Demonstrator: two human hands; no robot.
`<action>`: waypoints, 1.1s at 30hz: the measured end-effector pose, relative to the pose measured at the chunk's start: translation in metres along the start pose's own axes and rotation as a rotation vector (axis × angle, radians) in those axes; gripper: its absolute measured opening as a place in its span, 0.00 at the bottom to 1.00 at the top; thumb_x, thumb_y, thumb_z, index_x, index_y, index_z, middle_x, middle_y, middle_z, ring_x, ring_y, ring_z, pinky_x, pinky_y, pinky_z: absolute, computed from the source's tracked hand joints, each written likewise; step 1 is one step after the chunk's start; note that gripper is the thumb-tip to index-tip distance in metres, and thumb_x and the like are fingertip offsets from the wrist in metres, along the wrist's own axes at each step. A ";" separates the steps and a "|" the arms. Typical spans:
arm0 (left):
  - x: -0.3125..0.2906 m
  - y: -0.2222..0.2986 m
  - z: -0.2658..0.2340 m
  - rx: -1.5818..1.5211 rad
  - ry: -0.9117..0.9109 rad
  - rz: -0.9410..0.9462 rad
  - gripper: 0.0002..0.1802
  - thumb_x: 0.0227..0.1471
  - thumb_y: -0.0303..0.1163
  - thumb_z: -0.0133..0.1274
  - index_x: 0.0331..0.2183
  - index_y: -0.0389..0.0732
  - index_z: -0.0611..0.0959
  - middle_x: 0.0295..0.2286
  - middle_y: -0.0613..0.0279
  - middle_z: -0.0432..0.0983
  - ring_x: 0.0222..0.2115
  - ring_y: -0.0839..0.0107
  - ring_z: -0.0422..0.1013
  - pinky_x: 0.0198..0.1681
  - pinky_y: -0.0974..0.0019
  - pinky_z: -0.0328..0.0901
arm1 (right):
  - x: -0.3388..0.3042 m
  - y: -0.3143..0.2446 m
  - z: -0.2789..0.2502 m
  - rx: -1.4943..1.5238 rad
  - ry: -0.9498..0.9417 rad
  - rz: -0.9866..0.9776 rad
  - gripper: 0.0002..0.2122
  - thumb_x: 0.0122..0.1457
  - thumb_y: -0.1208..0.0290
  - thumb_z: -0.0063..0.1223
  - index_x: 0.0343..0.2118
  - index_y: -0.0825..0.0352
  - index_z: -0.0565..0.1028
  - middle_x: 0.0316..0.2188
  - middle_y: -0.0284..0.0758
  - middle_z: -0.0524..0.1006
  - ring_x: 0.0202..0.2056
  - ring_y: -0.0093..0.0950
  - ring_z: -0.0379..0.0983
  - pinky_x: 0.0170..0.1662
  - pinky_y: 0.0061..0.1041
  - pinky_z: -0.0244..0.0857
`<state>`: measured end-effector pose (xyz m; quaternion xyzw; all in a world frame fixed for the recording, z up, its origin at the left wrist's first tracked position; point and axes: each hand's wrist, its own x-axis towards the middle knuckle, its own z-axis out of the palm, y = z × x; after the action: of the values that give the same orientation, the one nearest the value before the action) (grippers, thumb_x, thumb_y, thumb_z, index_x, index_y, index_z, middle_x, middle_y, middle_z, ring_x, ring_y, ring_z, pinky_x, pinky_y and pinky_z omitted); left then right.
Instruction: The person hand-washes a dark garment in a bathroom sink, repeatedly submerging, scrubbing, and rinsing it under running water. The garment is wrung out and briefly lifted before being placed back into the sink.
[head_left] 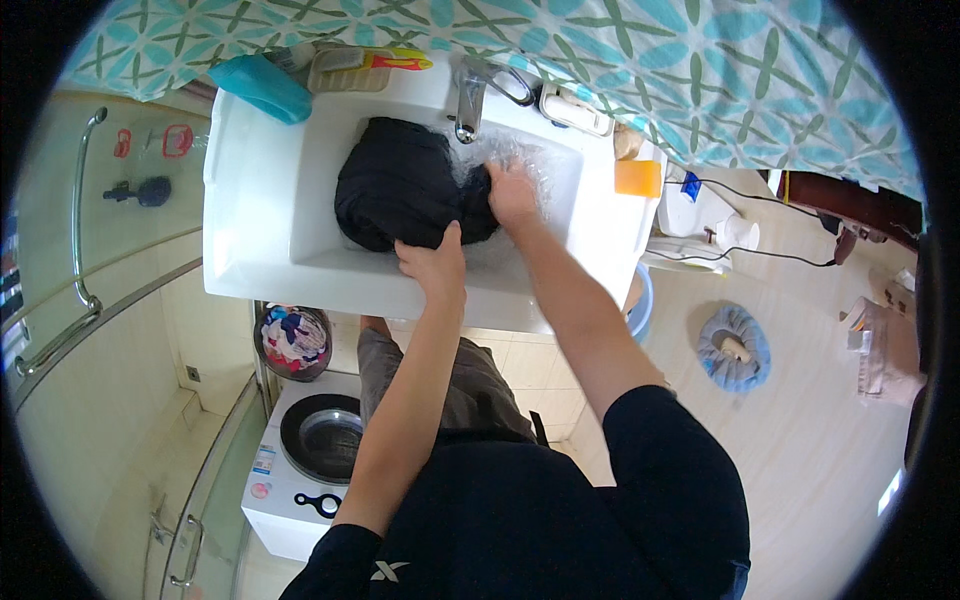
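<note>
Down in the white sink [250, 200], a dark wet garment [405, 185] lies bunched just below the chrome faucet [466, 100]. The left hand [435, 265] grips the garment's near edge, fingers curled over the cloth. The right hand [512, 192] presses on its right side in foamy water, fingers closed into the fabric. On the sink's back rim sit a teal bottle [262, 87] and a brush [350, 70]; an orange sponge [638, 178] rests at its right corner.
</note>
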<state>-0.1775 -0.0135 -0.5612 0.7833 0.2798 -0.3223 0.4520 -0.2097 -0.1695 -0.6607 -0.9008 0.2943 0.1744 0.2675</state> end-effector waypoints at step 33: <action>0.029 0.014 -0.014 0.497 -0.438 1.012 0.36 0.51 0.54 0.62 0.52 0.36 0.84 0.59 0.44 0.74 0.62 0.48 0.68 0.64 0.49 0.61 | -0.072 -0.020 -0.085 -0.270 -0.224 0.522 0.20 0.64 0.58 0.58 0.56 0.62 0.80 0.59 0.49 0.75 0.61 0.49 0.72 0.59 0.45 0.69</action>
<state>-0.1450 -0.0031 -0.5701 0.8166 -0.3110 -0.2768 0.3997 -0.2389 -0.1739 -0.5515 -0.7973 0.4584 0.3731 0.1224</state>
